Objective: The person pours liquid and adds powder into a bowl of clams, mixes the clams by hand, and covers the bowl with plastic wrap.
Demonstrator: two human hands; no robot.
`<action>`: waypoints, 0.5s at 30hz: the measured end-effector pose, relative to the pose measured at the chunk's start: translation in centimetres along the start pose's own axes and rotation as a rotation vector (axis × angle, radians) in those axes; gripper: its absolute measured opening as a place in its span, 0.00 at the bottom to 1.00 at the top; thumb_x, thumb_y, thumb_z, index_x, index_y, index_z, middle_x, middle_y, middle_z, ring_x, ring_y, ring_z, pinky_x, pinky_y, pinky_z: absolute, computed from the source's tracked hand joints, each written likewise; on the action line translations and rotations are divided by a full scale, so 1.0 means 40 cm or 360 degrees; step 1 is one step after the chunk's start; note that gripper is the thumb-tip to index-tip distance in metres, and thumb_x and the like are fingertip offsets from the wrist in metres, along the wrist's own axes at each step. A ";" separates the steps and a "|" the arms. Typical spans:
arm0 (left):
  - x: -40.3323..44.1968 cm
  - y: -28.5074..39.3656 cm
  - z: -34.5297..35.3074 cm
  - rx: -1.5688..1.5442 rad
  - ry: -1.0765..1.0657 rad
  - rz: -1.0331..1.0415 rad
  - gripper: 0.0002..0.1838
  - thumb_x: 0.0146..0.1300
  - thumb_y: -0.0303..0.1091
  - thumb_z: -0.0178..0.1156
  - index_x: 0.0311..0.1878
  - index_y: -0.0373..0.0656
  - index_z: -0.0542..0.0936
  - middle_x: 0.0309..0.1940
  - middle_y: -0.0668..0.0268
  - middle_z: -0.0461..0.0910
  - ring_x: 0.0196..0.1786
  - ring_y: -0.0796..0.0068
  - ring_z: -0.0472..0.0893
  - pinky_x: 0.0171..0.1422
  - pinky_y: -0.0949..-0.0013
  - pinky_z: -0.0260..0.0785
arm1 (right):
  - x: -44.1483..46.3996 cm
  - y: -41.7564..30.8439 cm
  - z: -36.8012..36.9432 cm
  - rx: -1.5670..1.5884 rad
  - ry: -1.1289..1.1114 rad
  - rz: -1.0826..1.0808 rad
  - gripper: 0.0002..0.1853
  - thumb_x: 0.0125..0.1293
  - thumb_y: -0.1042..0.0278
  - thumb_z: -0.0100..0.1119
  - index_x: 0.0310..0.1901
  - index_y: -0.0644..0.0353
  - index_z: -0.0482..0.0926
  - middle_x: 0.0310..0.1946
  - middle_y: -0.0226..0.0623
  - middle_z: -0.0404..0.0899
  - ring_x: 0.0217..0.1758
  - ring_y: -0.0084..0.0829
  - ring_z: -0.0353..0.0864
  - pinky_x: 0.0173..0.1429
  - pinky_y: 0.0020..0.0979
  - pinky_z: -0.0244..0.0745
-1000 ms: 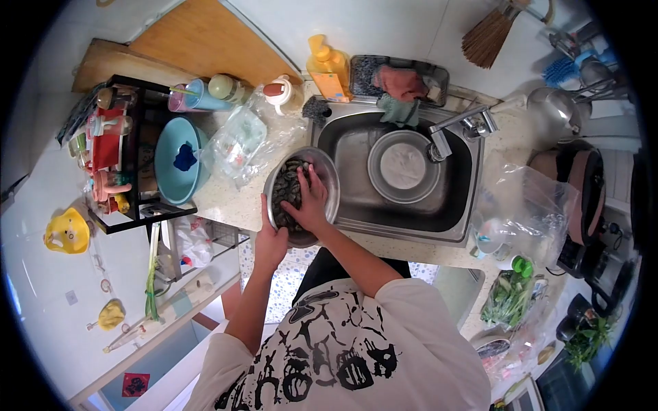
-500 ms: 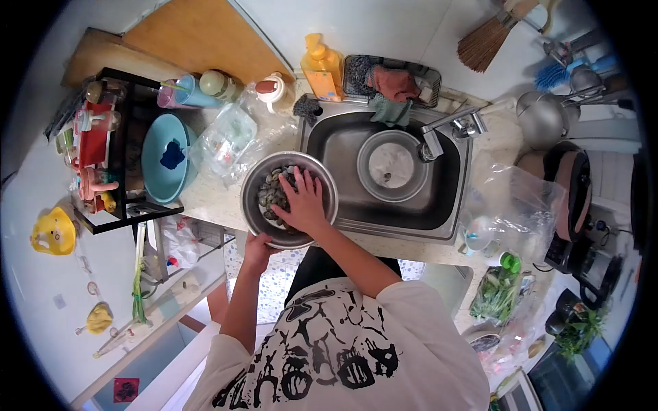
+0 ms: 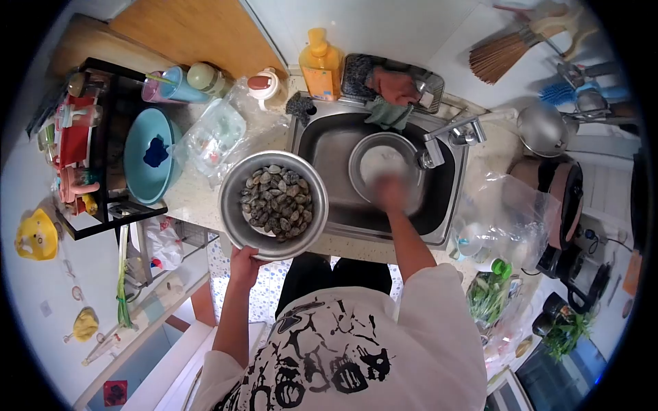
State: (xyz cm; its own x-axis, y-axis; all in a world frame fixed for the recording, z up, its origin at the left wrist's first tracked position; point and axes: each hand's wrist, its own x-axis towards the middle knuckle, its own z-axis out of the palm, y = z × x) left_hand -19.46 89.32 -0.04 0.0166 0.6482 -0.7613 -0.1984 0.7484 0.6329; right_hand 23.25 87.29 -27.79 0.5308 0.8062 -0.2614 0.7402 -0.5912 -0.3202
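Note:
My left hand (image 3: 245, 267) is closed on the near rim of a steel bowl (image 3: 234, 224), held at the counter's front edge left of the sink. A heap of grey-brown clams (image 3: 277, 202) lies in it. My right hand (image 3: 391, 192), smeared by motion, is over the near part of a second steel bowl (image 3: 354, 166) standing in the sink (image 3: 336, 130). Its fingers cannot be made out. Whitish contents show in that second bowl, partly covered by the hand. The faucet (image 3: 432, 152) reaches over its right side.
A turquoise basin (image 3: 140, 175) with a dark blue cloth stands at the left beside a black rack (image 3: 103, 147). Behind the bowl lies a clear plastic bag (image 3: 219, 133). A yellow pump bottle (image 3: 321, 68) stands behind the sink. Right of it are leafy greens (image 3: 488, 298) and another plastic bag (image 3: 510, 212).
My right hand has left the clams and moved right, over the bowl in the sink. The clam bowl now sits slightly further left in view, still in my left hand.

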 end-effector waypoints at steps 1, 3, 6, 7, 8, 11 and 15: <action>-0.010 0.007 0.010 -0.0001 0.0019 -0.0003 0.31 0.58 0.20 0.48 0.68 0.41 0.64 0.59 0.51 0.77 0.58 0.48 0.83 0.57 0.37 0.83 | 0.003 0.024 0.021 -0.0042 0.0107 -0.0140 0.15 0.61 0.63 0.64 0.48 0.58 0.82 0.45 0.43 0.83 0.51 0.45 0.83 0.58 0.45 0.77; -0.021 0.013 0.025 0.0019 0.0109 -0.0009 0.32 0.57 0.20 0.47 0.68 0.40 0.63 0.58 0.51 0.77 0.55 0.48 0.84 0.53 0.40 0.85 | -0.001 0.055 0.068 -0.0110 0.0311 -0.0437 0.15 0.64 0.62 0.61 0.49 0.59 0.82 0.44 0.42 0.82 0.50 0.44 0.82 0.55 0.46 0.76; -0.034 0.017 0.040 -0.0010 0.0143 0.0005 0.32 0.58 0.20 0.48 0.69 0.39 0.63 0.57 0.50 0.78 0.53 0.49 0.85 0.51 0.45 0.87 | 0.032 0.061 0.110 -0.0509 -0.0117 -0.0665 0.17 0.64 0.64 0.61 0.53 0.58 0.81 0.47 0.42 0.82 0.53 0.43 0.81 0.57 0.46 0.76; -0.041 0.022 0.052 -0.0041 0.0166 -0.0016 0.31 0.58 0.20 0.48 0.69 0.38 0.63 0.56 0.49 0.78 0.51 0.48 0.86 0.50 0.48 0.88 | 0.036 0.062 0.125 -0.0468 0.0108 -0.0791 0.16 0.64 0.64 0.61 0.52 0.58 0.81 0.47 0.42 0.82 0.53 0.43 0.81 0.57 0.46 0.76; -0.047 0.028 0.066 -0.0050 0.0165 0.0003 0.31 0.58 0.20 0.48 0.69 0.38 0.63 0.56 0.50 0.78 0.51 0.48 0.86 0.50 0.48 0.88 | 0.037 0.067 0.137 -0.0424 0.0336 -0.0909 0.15 0.64 0.65 0.60 0.52 0.58 0.82 0.47 0.42 0.82 0.53 0.43 0.81 0.57 0.46 0.76; -0.053 0.033 0.084 -0.0038 0.0158 0.0041 0.30 0.59 0.20 0.48 0.69 0.37 0.63 0.56 0.50 0.78 0.51 0.49 0.86 0.52 0.46 0.87 | 0.045 0.092 0.178 -0.0419 0.0547 -0.1010 0.13 0.65 0.66 0.60 0.50 0.58 0.82 0.46 0.41 0.82 0.52 0.43 0.82 0.57 0.45 0.76; -0.044 0.033 0.095 -0.0062 0.0141 0.0020 0.29 0.60 0.20 0.48 0.67 0.41 0.66 0.54 0.52 0.80 0.50 0.53 0.87 0.49 0.49 0.88 | 0.025 0.046 0.115 -0.0171 0.0311 -0.0740 0.12 0.67 0.66 0.59 0.50 0.58 0.81 0.44 0.41 0.82 0.48 0.41 0.83 0.55 0.43 0.78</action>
State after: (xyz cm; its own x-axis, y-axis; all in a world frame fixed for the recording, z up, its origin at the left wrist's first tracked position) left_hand -16.02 89.70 2.65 -0.0725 0.6412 -0.7639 -0.2362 0.7331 0.6378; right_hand 23.24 86.90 -32.84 0.1948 0.9787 0.0645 0.9491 -0.1715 -0.2642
